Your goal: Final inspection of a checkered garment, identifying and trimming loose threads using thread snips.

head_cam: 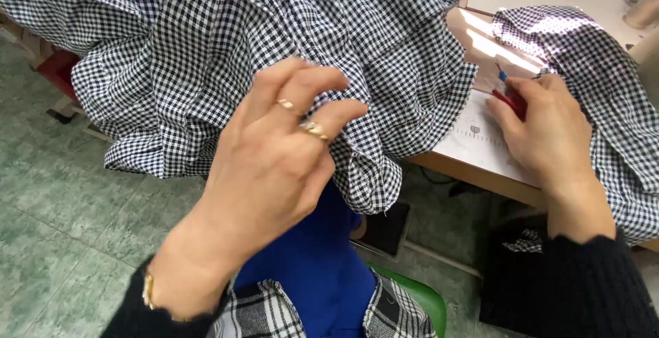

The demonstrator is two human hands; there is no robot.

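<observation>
A large black-and-white gingham garment spills off the table toward my lap. My left hand, wearing two gold rings and a bracelet, pinches a fold of this fabric between thumb and fingers. My right hand rests on the table edge and grips a small red-handled tool with a blue tip. A second piece of the same checked cloth drapes over my right wrist and forearm.
The wooden sewing table carries a white ruler sheet under my right hand. Green tiled floor lies to the left. A green chair edge and a black pedal sit below, by my blue-clad lap.
</observation>
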